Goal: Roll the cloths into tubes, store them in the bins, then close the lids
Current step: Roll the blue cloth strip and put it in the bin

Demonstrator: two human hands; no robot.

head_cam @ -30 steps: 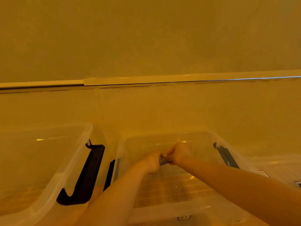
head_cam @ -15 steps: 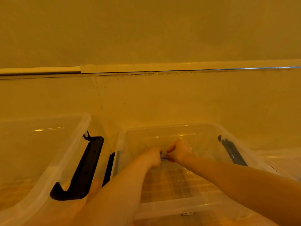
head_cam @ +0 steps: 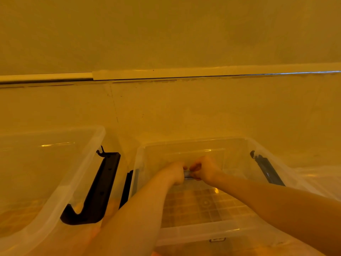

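Head view: both hands (head_cam: 191, 172) grip rolled cloth (head_cam: 188, 174) inside bin (head_cam: 239, 145).

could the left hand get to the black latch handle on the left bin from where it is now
Probably yes. The left hand is inside the right bin, gripping a small grey roll with the right hand. The black latch handle hangs just left of that forearm, nothing between, but the hand must let go first.

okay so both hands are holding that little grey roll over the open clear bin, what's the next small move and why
Probably lower the grey roll to the floor of the open bin and let go. The left hand and right hand both grip it, already inside the bin's walls but held above its bare floor, so only setting it down is left.
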